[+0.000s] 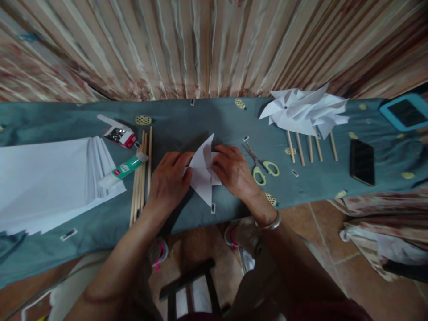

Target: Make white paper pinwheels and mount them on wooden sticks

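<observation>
In the middle of the cloth-covered table lies a folded piece of white paper (pixel 202 169), with a triangular flap toward the left and a strip showing at the right. My left hand (pixel 171 174) pinches its left edge between thumb and fingers. On the right side, my right hand (pixel 233 169) has its curled fingers on the paper strip; the fingertips are partly hidden. Close to my right hand lie scissors (pixel 260 164) with pale green handles, blades parted. Several wooden sticks (pixel 140 178) lie beside my left hand.
A stack of white paper (pixel 43 178) covers the left, with a green glue tube (pixel 124 170) on its edge. Behind is an opened small red box (pixel 122 136). At right are paper pinwheels (pixel 301 109) on sticks, a phone (pixel 363 162) and a blue-framed device (pixel 405 111).
</observation>
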Demonstrator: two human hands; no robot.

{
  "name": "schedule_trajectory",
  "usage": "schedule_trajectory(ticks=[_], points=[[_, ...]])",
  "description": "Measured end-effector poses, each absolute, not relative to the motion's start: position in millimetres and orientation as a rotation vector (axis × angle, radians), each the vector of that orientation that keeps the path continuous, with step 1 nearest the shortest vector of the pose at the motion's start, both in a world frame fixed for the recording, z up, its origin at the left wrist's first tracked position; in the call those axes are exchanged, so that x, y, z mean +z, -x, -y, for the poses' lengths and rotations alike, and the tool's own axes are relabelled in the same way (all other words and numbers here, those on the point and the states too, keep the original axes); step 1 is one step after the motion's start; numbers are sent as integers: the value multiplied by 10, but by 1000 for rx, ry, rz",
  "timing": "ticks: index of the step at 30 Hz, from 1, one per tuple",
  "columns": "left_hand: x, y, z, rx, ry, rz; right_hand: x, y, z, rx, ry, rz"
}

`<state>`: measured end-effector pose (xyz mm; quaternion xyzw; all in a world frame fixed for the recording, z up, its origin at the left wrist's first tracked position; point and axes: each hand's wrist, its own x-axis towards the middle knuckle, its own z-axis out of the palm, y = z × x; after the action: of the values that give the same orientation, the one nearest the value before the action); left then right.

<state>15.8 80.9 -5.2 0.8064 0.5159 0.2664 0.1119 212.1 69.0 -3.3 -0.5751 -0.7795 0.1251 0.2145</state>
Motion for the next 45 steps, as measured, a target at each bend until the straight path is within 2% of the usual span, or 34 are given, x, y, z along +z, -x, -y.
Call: schedule_trajectory(ticks=[7, 45], points=[[-108, -232, -783, 789, -2383, -1335, -20, -2114, -688, 355, 1618, 2161], [-247, -217, -880, 812, -2503, -1311, -51, -2130, -702, 327, 1587, 2162]])
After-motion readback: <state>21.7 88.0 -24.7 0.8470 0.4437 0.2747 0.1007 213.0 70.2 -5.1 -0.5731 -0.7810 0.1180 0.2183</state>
